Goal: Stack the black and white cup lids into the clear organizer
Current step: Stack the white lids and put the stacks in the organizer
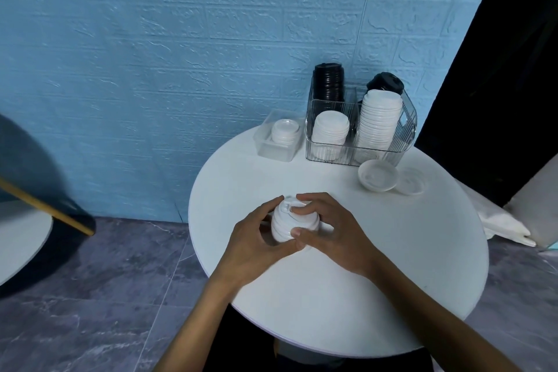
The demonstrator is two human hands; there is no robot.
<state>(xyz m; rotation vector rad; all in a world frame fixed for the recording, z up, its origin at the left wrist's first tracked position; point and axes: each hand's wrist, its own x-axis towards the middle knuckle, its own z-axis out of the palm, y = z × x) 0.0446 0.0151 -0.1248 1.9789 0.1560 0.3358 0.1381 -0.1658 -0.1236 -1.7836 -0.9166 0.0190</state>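
A short stack of white plastic cup lids (294, 225) is gripped from both sides above the round white table (377, 266): the left hand (256, 243) and right hand (327, 228) are curled round it. The clear ribbed plastic organizer (403, 136), at the table's far edge, is filled with white and black lid stacks.

Bare tabletop (347, 266) before organizer (404, 142); loose lids (378, 175) obstruct its front-right.
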